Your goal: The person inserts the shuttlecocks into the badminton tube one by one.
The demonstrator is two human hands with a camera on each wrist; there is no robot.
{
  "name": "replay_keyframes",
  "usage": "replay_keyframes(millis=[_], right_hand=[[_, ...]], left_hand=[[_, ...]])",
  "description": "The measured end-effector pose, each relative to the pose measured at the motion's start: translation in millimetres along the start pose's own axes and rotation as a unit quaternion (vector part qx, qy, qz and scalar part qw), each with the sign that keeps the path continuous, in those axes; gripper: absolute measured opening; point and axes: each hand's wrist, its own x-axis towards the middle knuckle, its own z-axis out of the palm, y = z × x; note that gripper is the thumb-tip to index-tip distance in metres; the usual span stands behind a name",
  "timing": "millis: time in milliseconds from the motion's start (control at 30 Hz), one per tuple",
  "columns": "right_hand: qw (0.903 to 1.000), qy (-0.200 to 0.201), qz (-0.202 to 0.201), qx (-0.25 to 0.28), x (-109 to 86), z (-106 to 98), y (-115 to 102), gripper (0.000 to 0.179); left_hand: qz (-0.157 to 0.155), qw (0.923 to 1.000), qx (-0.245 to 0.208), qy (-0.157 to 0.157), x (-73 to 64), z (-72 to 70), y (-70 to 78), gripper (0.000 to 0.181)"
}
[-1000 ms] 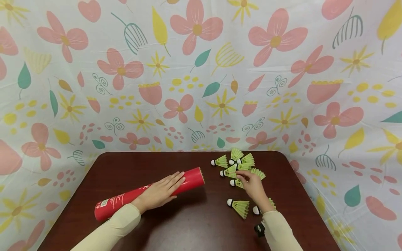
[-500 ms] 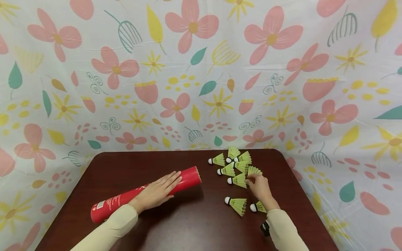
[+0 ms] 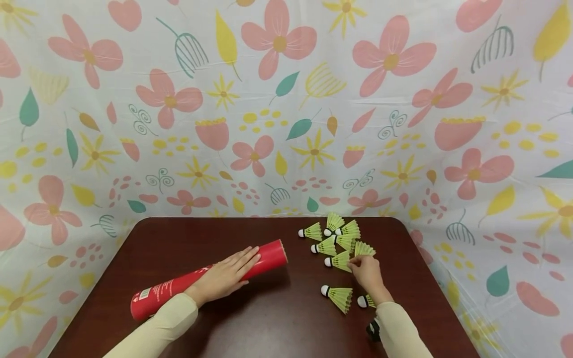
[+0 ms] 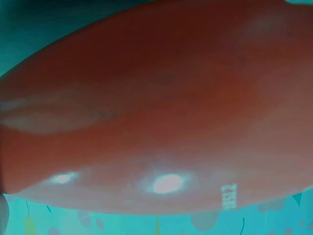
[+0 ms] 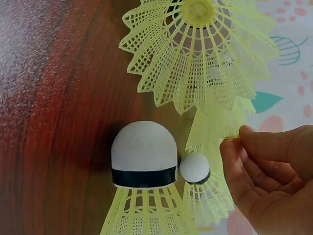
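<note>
Across the left of the dark desk (image 3: 268,333), a red tube (image 3: 174,286), long axis slanting from near left to far right, under the left hand (image 3: 224,276), fingers straight and not clenched. At right, the right hand (image 3: 369,276), the nearer one, thumb and fingers pinching a yellow shuttlecock (image 3: 338,261) by the skirt rim: just left of those fingers, cork pointing left, towards but well apart from the tube.
</note>
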Motion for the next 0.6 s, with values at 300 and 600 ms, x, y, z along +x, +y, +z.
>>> replay_keyframes(millis=[300, 600], right_hand=[[0.9995, 0.023, -0.02, 0.005, -6.5, -6.1, -0.9, 0.011], [0.9949, 0.075, -0.063, 0.022, -8.6, -9.0, -8.8, 0.011]], left_hand=[[0.0, 1.0, 0.006, -0.002, 1.5, -2.0, 1.2, 0.095], [0.004, 0.9999, 0.011, 0.005, 2.4, -2.4, 0.5, 0.095]])
